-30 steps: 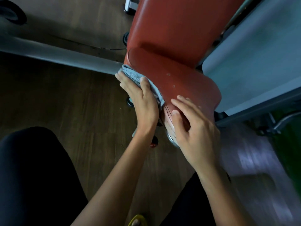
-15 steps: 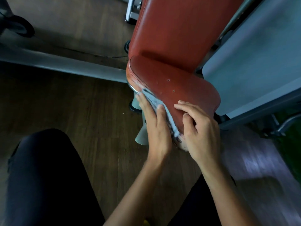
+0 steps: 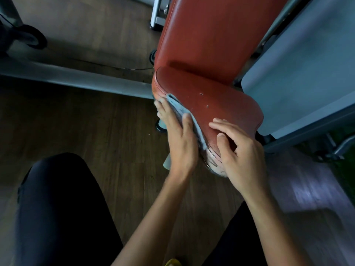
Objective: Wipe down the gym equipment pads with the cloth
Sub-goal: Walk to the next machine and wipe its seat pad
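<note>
Light blue cloth (image 3: 178, 106): on left edge of red vinyl seat pad (image 3: 221, 104), slid rearward under flat-pressing left hand (image 3: 179, 143); right hand (image 3: 242, 154), loosely spread, braces pad front. Edge pass ongoing, judged unfinished.

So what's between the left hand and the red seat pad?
The blue cloth: the left hand presses it against the side of the seat pad, seen in the head view.
</note>
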`<state>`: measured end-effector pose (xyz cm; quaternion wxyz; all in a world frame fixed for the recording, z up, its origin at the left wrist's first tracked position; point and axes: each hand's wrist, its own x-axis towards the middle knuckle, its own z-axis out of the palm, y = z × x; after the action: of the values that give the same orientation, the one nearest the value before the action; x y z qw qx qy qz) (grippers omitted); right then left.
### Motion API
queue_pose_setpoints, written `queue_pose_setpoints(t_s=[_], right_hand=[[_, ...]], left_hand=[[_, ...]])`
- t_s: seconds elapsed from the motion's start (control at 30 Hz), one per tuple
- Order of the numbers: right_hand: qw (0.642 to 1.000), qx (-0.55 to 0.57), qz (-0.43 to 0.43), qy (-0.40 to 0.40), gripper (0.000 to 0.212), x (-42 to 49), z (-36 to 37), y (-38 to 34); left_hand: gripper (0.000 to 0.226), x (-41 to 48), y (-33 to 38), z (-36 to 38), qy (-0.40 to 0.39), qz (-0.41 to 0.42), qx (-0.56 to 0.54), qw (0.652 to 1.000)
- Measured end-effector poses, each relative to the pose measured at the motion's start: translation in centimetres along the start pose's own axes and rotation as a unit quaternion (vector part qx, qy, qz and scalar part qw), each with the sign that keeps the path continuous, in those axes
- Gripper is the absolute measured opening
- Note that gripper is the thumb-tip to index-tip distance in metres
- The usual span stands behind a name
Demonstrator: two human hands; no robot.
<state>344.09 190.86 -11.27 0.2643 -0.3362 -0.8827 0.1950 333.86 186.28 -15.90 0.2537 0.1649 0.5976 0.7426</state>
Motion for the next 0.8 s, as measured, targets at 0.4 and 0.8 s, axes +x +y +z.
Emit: queue_pose_setpoints(t_s=[0.4, 0.8], right_hand=[[1.0, 0.0, 0.0, 0.002, 0.034, 0.0, 0.0, 0.0], [1.0, -0.007, 0.0, 0.002, 0.034, 0.2, 0.1, 0.3]], left_hand=[[0.062, -1.0, -0.2, 0.4, -0.002, 0.014, -0.012, 1.0], [0.067, -1.9, 0.1, 1.0, 0.009, -0.01, -0.025, 1.0]])
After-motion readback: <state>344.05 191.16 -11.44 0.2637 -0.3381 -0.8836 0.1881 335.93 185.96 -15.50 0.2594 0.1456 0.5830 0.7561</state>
